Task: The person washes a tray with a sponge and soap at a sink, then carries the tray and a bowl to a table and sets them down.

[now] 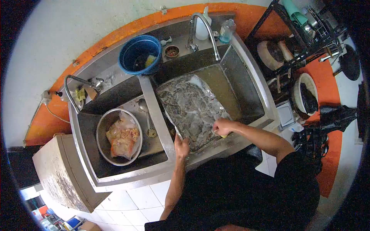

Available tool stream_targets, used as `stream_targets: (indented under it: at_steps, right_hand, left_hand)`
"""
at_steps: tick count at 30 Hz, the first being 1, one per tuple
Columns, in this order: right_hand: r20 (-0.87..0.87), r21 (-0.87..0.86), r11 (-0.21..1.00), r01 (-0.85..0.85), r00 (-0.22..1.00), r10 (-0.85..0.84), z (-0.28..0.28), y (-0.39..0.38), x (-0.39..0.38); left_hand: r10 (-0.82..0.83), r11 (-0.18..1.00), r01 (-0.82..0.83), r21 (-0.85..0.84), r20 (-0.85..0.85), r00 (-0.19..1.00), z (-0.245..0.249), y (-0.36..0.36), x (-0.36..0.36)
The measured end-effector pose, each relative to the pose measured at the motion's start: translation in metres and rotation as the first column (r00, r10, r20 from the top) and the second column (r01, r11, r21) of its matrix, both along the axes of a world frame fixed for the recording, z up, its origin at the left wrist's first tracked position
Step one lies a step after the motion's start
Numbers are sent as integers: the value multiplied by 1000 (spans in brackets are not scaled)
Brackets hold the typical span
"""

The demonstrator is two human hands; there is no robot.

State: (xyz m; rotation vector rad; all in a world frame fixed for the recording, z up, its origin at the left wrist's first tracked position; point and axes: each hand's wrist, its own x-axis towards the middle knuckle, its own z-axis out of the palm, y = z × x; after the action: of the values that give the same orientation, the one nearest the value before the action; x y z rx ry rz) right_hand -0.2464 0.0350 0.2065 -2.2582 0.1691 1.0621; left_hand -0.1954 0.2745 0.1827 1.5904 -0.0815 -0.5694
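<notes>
A large metal tray (pixel 189 104), streaked with grey water and suds, lies tilted in the right basin of the sink. My left hand (pixel 182 146) is closed on the tray's near left edge. Over the tray's near right part, my right hand (pixel 223 126) is closed, with a bit of yellow sponge (pixel 224 136) showing beneath the fingers. Most of the sponge is hidden by the hand. Murky water (pixel 219 82) stands in the basin beyond the tray.
In the left basin sit a steel bowl (pixel 100 143) with a plastic bag of raw-looking meat (pixel 123 136) and a ladle (pixel 147 115). A blue bucket (pixel 127 63), two curved faucets and bottles line the back ledge. A black rack (pixel 285 19) stands right.
</notes>
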Motion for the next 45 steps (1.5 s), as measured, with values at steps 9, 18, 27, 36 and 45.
stream_targets:
  at_steps: [9, 18, 27, 36, 45]
  right_hand:
    - [95, -53, 990, 129, 988, -124, -3, 0, -1]
    - [27, -372, 928, -20, 999, 33, 4, -31, -2]
    - [348, 231, 957, 176, 904, -250, 20, 111, 7]
    - [297, -263, 942, 208, 947, -126, 5, -23, -28]
    - [453, 242, 946, 215, 837, -306, 24, 101, 0]
  left_hand:
    - [-25, 999, 29, -35, 104, 994, -7, 1, -3]
    - [-3, 989, 0, -147, -14, 1000, -6, -3, -6]
    - [-5, 994, -2, -113, -63, 998, -2, 2, -4]
    - [23, 992, -6, -130, 134, 991, 3, 2, -5]
    - [26, 992, -35, -122, -72, 997, -5, 3, -4]
